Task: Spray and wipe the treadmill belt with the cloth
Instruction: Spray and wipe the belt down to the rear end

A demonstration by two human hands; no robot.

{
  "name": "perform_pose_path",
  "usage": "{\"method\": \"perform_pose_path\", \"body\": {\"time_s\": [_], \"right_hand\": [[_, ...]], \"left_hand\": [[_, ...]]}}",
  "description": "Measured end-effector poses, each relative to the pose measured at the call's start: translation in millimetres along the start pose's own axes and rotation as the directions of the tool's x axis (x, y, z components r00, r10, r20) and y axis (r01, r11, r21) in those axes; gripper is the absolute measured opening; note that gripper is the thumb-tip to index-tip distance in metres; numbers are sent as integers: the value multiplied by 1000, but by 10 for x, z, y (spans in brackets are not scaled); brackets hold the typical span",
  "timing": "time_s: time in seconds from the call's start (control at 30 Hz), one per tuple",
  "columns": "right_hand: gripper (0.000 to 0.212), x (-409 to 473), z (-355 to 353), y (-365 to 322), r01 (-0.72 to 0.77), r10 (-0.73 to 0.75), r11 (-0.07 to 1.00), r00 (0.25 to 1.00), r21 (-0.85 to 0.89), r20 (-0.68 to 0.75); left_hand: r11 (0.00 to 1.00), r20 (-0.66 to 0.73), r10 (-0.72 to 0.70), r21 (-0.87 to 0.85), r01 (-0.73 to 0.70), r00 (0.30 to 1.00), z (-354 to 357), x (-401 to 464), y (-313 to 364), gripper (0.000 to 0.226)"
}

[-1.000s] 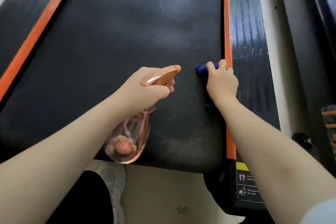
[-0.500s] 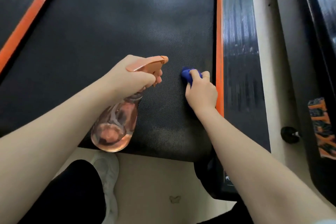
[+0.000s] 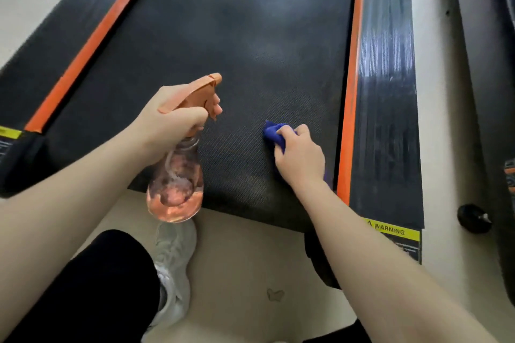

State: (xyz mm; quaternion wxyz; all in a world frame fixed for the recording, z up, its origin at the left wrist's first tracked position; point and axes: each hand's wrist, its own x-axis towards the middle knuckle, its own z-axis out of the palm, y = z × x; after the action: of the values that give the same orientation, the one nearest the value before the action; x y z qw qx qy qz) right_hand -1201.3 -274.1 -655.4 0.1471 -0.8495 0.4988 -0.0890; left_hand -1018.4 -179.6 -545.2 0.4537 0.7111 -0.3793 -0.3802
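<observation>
The treadmill belt [image 3: 237,36] lies under both my hands. My right hand [image 3: 302,157] grips the bunched blue cloth [image 3: 274,132], pressing it on the belt beside the right orange strip [image 3: 351,86]. My left hand [image 3: 170,117] grips the spray bottle [image 3: 177,184], nozzle aimed ahead.

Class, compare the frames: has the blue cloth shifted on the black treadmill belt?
Yes. The blue cloth has slid left, away from the orange side strip it earlier touched.

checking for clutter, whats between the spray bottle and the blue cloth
Only bare belt separates the spray bottle from the blue cloth in the head view.
</observation>
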Motion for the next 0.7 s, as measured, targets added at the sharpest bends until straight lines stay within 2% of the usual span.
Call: {"method": "perform_pose_path", "body": {"time_s": [0.1,0.2,0.23,0.27,0.33,0.37,0.43,0.5,0.57,0.63,0.7], "right_hand": [[19,-386,200,-358,344,-344,939,937,25,58],[18,-319,201,-339,531,-530,847,843,12,93],[20,-243,157,-279,518,-512,855,851,-25,116],[22,-149,124,-185,454,-447,888,889,-75,97],[25,29,41,4,224,-228,968,973,-110,-22],[25,59,11,58,115,-121,989,990,-88,-66],[25,-31,73,-19,-2,-5,996,996,-89,-84],[21,-257,194,-378,27,-30,997,999,-70,-42],[20,-547,352,-780,167,-167,986,984,-1,54],[27,-620,436,-875,276,-276,959,961,-65,1],[23,-541,395,-793,314,-316,945,949,-88,-17]], "left_hand": [[998,-85,-21,-55,16,996,-53,-224,-101,63],[999,-112,-10,-47,5,994,-41,-402,-148,61],[999,-120,-17,-34,13,993,-34,-460,-166,61],[999,-123,-24,-31,21,992,-23,-503,-176,60],[999,-115,-42,-28,40,992,-9,-562,-208,58],[999,-100,-44,-17,43,994,4,-586,-226,56],[1000,-26,-3,3,3,1000,49,-663,-288,53],[999,-3,46,-19,-46,999,63,-748,-423,58],[996,-17,69,-50,-69,998,51,-811,-622,61],[996,-69,72,-49,-76,995,9,-884,-773,60],[998,-125,49,-31,-53,991,-118,-958,-913,59]]}}
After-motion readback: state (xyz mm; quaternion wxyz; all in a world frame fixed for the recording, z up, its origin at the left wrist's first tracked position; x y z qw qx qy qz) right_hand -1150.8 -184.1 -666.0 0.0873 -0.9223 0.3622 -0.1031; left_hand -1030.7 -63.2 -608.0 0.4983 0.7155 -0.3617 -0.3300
